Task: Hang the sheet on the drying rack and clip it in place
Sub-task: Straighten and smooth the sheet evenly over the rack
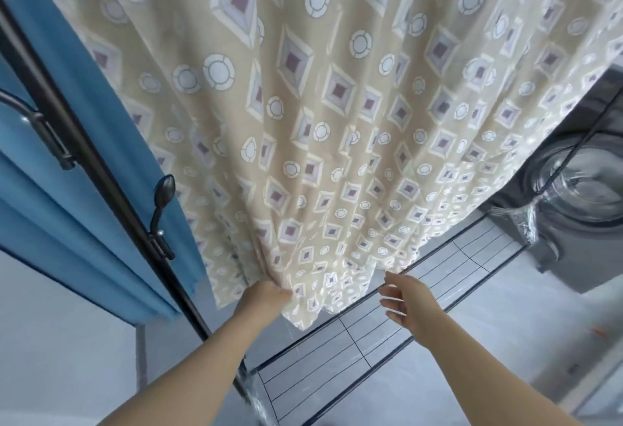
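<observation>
As the head view shows the sheet: the beige patterned sheet hangs in long folds from above the frame, its lower hem near both hands; its top edge and whatever carries it are out of sight.
Left hand: the left hand grips a bunched fold of the lower hem, fingers curled round the cloth.
Right hand: the right hand is spread and holds nothing, fingertips just beside the hem; whether they touch it cannot be told.
Drying rack: a black upright of the drying rack runs down the left, carrying hooks; a wire shelf lies below the hem.
Surroundings: a blue cloth hangs left of the upright; a washing machine stands at the right.
Step in hand: likely straightening the draped sheet by drawing the hem down; hanging looks done, clipping not yet.
Next move: probably the right hand takes the hem, both spread the folds evenly, then fasten the top edge; nothing to clip with shows here.
</observation>
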